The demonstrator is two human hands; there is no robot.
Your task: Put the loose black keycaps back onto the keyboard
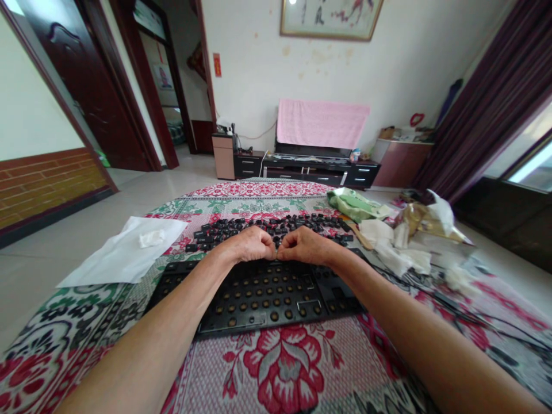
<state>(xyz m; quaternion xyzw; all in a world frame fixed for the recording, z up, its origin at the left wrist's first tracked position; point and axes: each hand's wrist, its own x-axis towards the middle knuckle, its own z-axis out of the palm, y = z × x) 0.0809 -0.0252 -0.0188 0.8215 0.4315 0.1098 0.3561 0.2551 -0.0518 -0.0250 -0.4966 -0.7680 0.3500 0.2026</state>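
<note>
A black keyboard base [254, 302] with its keycaps off lies across the table, rows of round key seats showing. Over its far edge my left hand [254, 244] and my right hand [308, 246] meet, fingers pinched and fingertips almost touching. Whatever small thing is between them is too hidden to name. Just beyond the hands, many loose black keycaps [224, 231] are spread in a heap. Both forearms cross above the keyboard and cover parts of its left and right sides.
A white sheet [116, 253] with a crumpled tissue [152, 238] lies at left. To the right are a green packet [356, 206], used tissues [388, 244], a wooden-looking stick [360, 234], a plastic bag [431, 224] and black cables [457, 307]. A flowered cloth [284, 371] covers the table.
</note>
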